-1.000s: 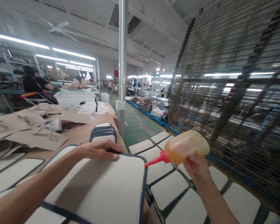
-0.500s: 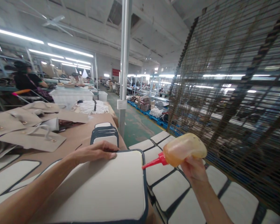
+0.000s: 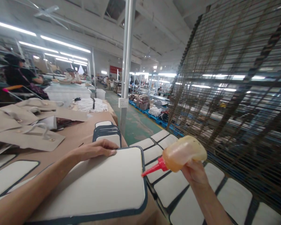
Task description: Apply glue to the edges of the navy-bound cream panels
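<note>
A large cream panel (image 3: 103, 184) with rounded corners and a dark blue rim lies in front of me over the brown table. My left hand (image 3: 100, 149) grips its far edge, thumb on top and fingers partly hidden. In my right hand (image 3: 194, 168) is a tilted squeeze bottle (image 3: 184, 153) with amber liquid and a red nozzle. The nozzle's tip is at the panel's right edge, where a thin pale line runs along the inside of the rim. Just beyond my left hand stands a stack of smaller dark-rimmed panels (image 3: 107, 129).
Beige bag pieces (image 3: 28, 134) are piled on the brown table (image 3: 84, 131) at left. More cream panels (image 3: 170, 187) lie in rows at right, beside a tall wire rack (image 3: 224, 78). A white post (image 3: 126, 62) rises beyond the table. A person (image 3: 18, 75) sits at far left.
The nozzle tip has moved along the panel's right edge toward me. My left hand still holds the far edge. The camera view has shifted slightly.
</note>
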Motion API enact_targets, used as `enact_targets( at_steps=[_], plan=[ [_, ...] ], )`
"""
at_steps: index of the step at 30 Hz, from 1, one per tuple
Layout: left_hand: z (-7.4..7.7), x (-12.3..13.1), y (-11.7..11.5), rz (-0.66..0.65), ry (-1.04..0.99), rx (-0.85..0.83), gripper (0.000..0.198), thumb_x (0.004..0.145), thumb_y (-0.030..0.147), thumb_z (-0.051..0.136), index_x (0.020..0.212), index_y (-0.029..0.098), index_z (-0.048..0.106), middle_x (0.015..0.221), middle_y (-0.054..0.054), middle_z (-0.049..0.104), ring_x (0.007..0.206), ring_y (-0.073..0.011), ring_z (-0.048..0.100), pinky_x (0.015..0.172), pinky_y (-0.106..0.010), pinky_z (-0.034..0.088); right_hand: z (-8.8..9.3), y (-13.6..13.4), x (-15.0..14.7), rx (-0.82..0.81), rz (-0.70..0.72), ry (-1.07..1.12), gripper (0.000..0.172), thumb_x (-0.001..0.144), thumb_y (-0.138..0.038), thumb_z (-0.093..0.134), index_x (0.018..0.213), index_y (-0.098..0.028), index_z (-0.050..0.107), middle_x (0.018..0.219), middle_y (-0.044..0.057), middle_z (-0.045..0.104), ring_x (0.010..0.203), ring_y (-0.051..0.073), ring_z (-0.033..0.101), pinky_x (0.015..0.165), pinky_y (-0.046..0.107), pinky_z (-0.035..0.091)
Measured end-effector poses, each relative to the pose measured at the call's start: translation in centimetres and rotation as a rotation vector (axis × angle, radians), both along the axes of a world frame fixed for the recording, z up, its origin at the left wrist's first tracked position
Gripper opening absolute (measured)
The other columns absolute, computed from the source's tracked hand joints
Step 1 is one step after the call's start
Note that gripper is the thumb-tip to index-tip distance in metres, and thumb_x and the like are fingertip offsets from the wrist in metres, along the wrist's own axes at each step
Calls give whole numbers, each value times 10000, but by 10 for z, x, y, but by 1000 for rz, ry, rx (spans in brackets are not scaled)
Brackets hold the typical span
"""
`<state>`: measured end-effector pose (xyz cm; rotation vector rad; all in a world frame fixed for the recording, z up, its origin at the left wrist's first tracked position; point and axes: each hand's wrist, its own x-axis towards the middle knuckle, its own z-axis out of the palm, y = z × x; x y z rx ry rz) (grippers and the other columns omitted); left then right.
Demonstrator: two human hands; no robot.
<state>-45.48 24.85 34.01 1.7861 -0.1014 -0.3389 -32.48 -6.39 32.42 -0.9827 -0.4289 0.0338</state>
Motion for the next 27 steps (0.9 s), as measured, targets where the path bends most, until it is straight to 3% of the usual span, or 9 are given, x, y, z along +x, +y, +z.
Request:
enact_targets(
  at_steps=[5,11,17,23,27],
  plan=[
    [-7,0,6,36,55,-78,278,785,406,626,865,149,699,724,-43,653,582,-158,580,571,-230,448,-3,0,-7,-46,-17,-16,643,321,-450,869,891,-206,701,689,78,644,662,261,629,741,445,544],
    [-9,-1,10,59,51,-80,317,769,409,639,921,140,707,848,-83,694,649,-195,619,571,-240,460,-8,-3,-14,-55,-1,-34,615,344,-461,860,881,-204,702,711,86,648,664,265,631,802,478,513],
    [-11,-2,13,85,52,-84,309,763,410,649,897,138,708,832,-85,701,638,-188,620,544,-224,454,-10,-6,-20,-54,-27,-32,646,341,-469,866,914,-222,701,664,57,637,654,245,629,855,470,490],
    [-13,-2,13,100,60,-120,356,775,414,642,994,140,703,883,-98,709,634,-193,634,541,-236,468,-9,-8,-22,-27,-30,5,672,311,-454,879,909,-203,704,658,80,637,610,242,618,714,423,550],
    [-18,-1,14,151,66,-193,380,761,405,665,1038,145,689,847,-91,706,664,-192,644,560,-228,482,-13,-10,-21,46,-103,-18,629,333,-388,894,910,-224,702,613,49,622,543,199,592,622,354,562]
  ],
)
